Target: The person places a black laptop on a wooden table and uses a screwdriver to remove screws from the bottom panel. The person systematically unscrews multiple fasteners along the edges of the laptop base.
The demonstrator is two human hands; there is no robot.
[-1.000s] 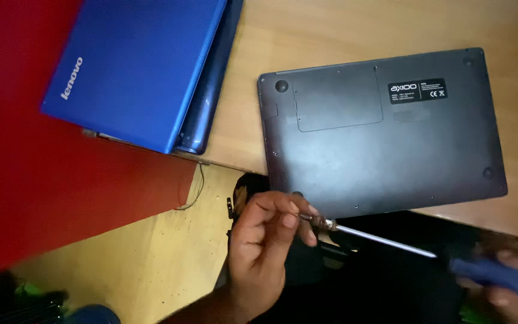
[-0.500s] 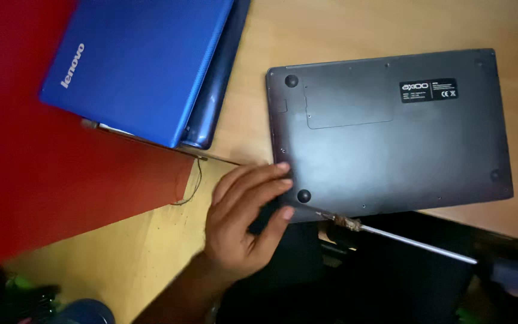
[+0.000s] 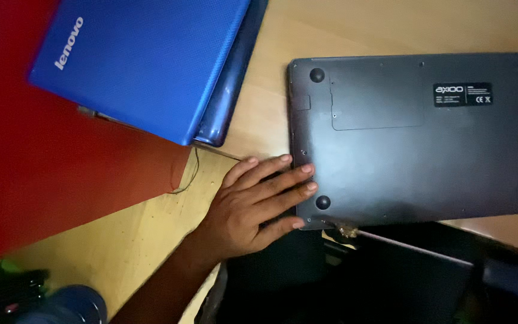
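A dark grey laptop (image 3: 415,144) lies upside down on the wooden table (image 3: 139,240), with round rubber feet and a small label on its base. My left hand (image 3: 253,204) lies flat, fingers apart, and its fingertips rest on the laptop's left edge near the lower rubber foot. It holds nothing. A thin screwdriver shaft (image 3: 415,249) runs from the laptop's lower left corner toward the lower right, ending in a blurred blue handle (image 3: 511,279). My right hand does not show.
A closed blue laptop (image 3: 145,60) lies at the upper left, partly on a red mat (image 3: 49,180). A thin wire (image 3: 190,174) curls at the mat's corner. Something dark and black (image 3: 331,288) fills the bottom edge. A blurred blue round object (image 3: 67,306) is at the bottom left.
My left hand has left the screwdriver shaft, moved up and spread flat against the grey laptop's left edge. My right hand, seen a second ago on the blue handle, is out of view.
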